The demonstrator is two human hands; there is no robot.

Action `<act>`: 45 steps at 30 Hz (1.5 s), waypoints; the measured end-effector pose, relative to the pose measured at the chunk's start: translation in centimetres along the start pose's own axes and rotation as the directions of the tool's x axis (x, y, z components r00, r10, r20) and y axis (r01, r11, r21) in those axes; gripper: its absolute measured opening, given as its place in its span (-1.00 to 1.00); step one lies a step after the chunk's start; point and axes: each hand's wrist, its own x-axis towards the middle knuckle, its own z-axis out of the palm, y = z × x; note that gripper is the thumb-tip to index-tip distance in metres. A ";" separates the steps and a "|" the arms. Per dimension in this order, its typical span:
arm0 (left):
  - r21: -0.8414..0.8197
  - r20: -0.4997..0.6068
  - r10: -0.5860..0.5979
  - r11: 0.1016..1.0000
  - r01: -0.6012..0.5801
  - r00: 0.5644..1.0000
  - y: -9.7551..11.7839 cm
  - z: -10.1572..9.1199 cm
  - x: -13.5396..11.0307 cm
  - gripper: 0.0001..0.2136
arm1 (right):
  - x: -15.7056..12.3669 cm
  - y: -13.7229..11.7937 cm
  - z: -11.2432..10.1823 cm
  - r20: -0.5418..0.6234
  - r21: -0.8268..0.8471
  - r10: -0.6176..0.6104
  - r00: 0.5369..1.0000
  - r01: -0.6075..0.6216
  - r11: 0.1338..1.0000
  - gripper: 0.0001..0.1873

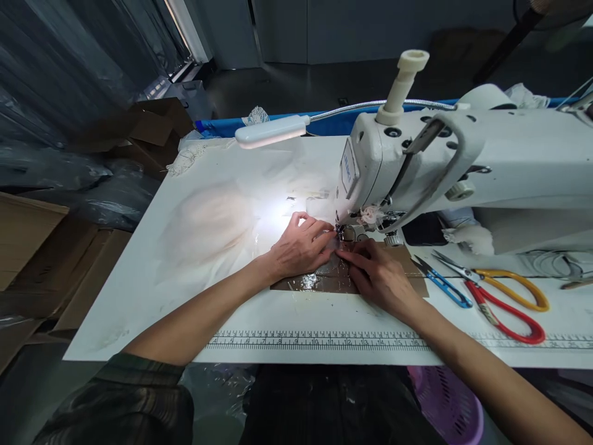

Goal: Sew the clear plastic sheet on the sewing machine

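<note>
A white sewing machine (pixel 370 167) stands at the right, its needle and presser foot (pixel 341 232) low over the table. My left hand (pixel 303 246) is just left of the foot, fingers bent and closed on thin, see-through fabric (pixel 332 267). On the other side, my right hand (pixel 377 272) pinches the fabric's near edge close to the needle, thumb and forefinger together. Part of the fabric is hidden under my fingers. Beneath both hands is a brown board with shiny clear tape (pixel 310 283). Pale sheer cloth (pixel 208 225) lies loosely on the table to the left.
Blue thread snips (pixel 445 285) and scissors with red and orange handles (pixel 507 290) lie right of my right hand. A lit lamp (pixel 271 132) hangs over the white table (pixel 152 309). A printed ruler (pixel 315 340) runs along the front edge. Cardboard boxes (pixel 50 253) stand left.
</note>
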 end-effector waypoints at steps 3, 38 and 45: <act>-0.032 -0.020 0.064 0.997 -0.065 0.998 0.0 0.2 -0.1 -0.82 | 0.0 0.1 0.0 0.003 0.020 0.002 1.000 -0.002 1.000 -0.61; 0.088 -0.019 -0.127 0.988 0.128 0.992 1.4 0.5 0.8 -0.77 | 0.3 2.2 -1.2 -0.113 0.266 0.260 0.959 -0.223 0.938 -0.77; 0.095 -0.109 -0.076 0.992 0.086 0.991 -0.1 -0.7 0.3 -0.80 | 0.9 2.2 -2.4 0.032 0.251 0.340 0.940 -0.337 0.908 -0.76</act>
